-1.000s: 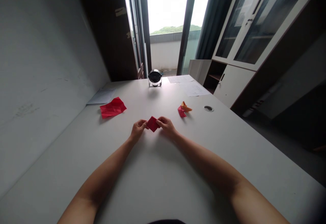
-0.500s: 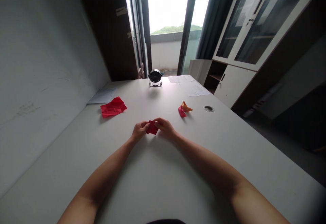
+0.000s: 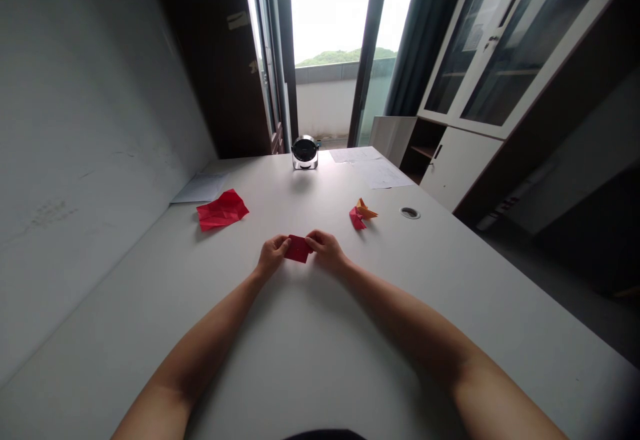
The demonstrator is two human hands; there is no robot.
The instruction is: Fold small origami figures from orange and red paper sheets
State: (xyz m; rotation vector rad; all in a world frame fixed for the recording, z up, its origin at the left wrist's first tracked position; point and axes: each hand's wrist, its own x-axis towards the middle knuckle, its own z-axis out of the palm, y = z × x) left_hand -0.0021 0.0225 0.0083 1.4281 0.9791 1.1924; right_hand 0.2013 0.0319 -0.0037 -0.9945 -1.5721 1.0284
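Between my two hands is a small folded red paper (image 3: pixel 297 249), held a little above the white table. My left hand (image 3: pixel 272 254) pinches its left edge between thumb and fingers. At its upper right corner, my right hand (image 3: pixel 326 249) pinches it the same way. Beyond my left hand lies a larger creased sheet of red paper (image 3: pixel 223 211), opened out. Past my right hand sits a folded paper piece in red and orange (image 3: pixel 361 214), with pointed tips.
A round black device on a metal stand (image 3: pixel 305 152) is at the table's far end. White sheets (image 3: pixel 383 173) lie at the back right, and more papers (image 3: pixel 199 188) by the left wall. A round cable hole (image 3: pixel 410 213) is near the right edge of the white table (image 3: pixel 310 347).
My hands have drawn slightly apart, and more of the red paper's face shows between them. My right fingers have shifted from over the paper to its right corner.
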